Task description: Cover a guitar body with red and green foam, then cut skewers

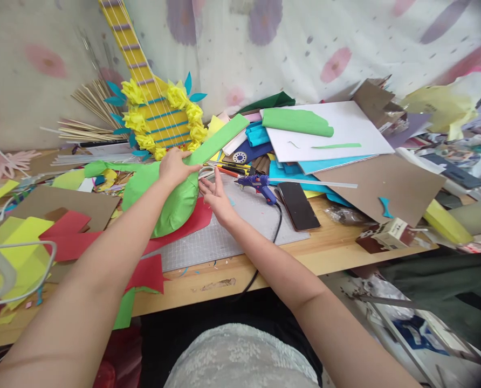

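Observation:
My left hand (177, 168) grips a green paper-covered guitar-shaped piece (179, 202) where its round body meets the long flat neck (222, 137). Its thumb points right, and the undersides of the other fingers are hidden. My right hand (217, 198) is beside the body's right edge, fingers apart, close to the pale handles of a pair of scissors (206, 172); whether it touches them I cannot tell. A purple glue gun (259, 186) with a clear glue stick lies just right of that hand. Red paper (198, 222) shows under the green body.
A grey cutting mat (224, 240) covers the table middle; a black phone (298, 205) lies on its right. Behind stands a yellow flower-trimmed guitar model (163, 121). Green paper (297, 122) rests on white board (345, 124). A black cord (279, 226) hangs over the front edge.

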Tool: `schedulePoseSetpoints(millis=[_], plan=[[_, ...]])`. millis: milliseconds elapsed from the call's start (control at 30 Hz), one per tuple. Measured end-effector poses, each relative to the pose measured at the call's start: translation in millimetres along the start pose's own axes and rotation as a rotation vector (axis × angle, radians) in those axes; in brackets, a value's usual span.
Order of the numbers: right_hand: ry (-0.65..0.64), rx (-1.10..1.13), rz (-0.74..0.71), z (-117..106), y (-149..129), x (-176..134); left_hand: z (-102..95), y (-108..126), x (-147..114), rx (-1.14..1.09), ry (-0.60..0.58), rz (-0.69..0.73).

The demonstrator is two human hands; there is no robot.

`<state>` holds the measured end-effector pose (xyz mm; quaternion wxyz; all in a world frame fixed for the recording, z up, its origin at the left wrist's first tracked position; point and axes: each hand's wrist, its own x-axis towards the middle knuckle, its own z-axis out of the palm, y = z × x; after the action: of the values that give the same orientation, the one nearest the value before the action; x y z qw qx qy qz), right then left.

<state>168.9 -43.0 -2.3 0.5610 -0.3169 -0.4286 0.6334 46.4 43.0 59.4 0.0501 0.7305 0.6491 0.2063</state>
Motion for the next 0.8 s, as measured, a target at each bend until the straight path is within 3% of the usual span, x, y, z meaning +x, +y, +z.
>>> schedulePoseSetpoints(millis=[167, 333, 533, 700, 800], plan=[[0.1, 0.041, 0.093, -7.0, -7.3, 3.5, 4.6, -1.9, -1.9, -0.024, -0.058, 0.022], [0.203, 0.163, 0.126, 1.4, -9.2, 13.2, 9.5, 0.9, -4.5, -0.059, -0.141, 0.047], [0.19, 0.144, 0.073, 9.2, -10.0, 10.5, 9.7, 3.1, -9.1, 0.054, -0.14, 0.092], [0.304, 0.328, 0.153, 6.1, -16.2, 9.6, 8.1, 0.9, -14.3, 0.121, -0.145, 0.181], [0.301, 0.418, 0.161, 2.9, -21.3, 9.6, 3.7, -1.2, -15.5, 0.129, -0.12, 0.173]])
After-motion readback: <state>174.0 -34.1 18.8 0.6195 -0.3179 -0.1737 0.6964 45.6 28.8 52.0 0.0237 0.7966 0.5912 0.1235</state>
